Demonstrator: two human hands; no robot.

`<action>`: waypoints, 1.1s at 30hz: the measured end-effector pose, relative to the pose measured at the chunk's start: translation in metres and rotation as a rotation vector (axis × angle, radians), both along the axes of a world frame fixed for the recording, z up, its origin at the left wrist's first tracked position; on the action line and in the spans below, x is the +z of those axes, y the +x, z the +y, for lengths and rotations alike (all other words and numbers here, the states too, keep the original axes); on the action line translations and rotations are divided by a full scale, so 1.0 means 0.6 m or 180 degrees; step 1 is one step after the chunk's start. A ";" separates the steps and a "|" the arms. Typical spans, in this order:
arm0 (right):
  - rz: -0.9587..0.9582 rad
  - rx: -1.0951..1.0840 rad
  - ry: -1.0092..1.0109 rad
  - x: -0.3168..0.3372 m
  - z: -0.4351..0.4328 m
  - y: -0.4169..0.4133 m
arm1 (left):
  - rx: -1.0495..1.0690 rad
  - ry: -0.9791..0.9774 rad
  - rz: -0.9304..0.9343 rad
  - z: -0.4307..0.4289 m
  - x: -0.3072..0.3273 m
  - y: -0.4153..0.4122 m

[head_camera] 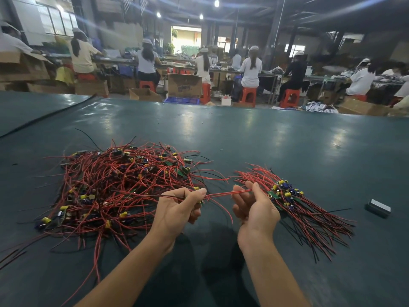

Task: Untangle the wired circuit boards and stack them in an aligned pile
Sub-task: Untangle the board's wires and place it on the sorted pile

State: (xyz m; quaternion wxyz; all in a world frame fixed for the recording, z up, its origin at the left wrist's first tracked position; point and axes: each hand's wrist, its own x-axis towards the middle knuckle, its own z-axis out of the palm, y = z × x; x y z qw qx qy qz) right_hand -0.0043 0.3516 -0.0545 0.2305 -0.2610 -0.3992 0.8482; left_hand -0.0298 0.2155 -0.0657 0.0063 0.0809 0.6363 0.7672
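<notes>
I am partway through the untangling: one small green circuit board with a yellow capacitor (199, 197) is out of the heap and sits in my left hand (177, 210), whose grip is curled tight around it. Its thin red lead (223, 193) runs straight across to my right hand (254, 209), where the grip is a pinch of thumb and forefinger on the wire, the other fingers loose. On my reading, the step in hand is drawing this lead taut and clear of its neighbours. The big tangled heap of red-wired boards (119, 180) lies on the dark green bench (265, 140) just beyond and left of my left hand. The aligned pile of sorted boards (285, 196) lies just behind my right hand, its boards bunched together and its wires fanned toward me and to the right. Next I would need to check that the black wire running back from the left hand is free, then carry the board over and set it square on that pile with its leads lying the same way. The main snag is the heap's loose wire ends reaching toward my hands. A small grey metal box (378, 208) sits well to the right, out of the way, and a long black cable (51, 114) crosses the far left. Other workers on red stools (251, 69) sit beyond the bench.
</notes>
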 end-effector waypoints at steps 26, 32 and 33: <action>-0.0087 0.0958 0.1134 -0.023 -0.059 0.002 | -0.0347 0.0089 -0.0483 -0.006 -0.001 0.004; -0.0281 0.0733 0.0720 -0.018 -0.040 -0.011 | -0.0196 0.0028 -0.0337 -0.003 -0.003 0.001; -0.0308 0.0641 0.0571 -0.015 -0.030 -0.013 | -0.0157 0.0031 -0.0311 -0.002 -0.004 -0.001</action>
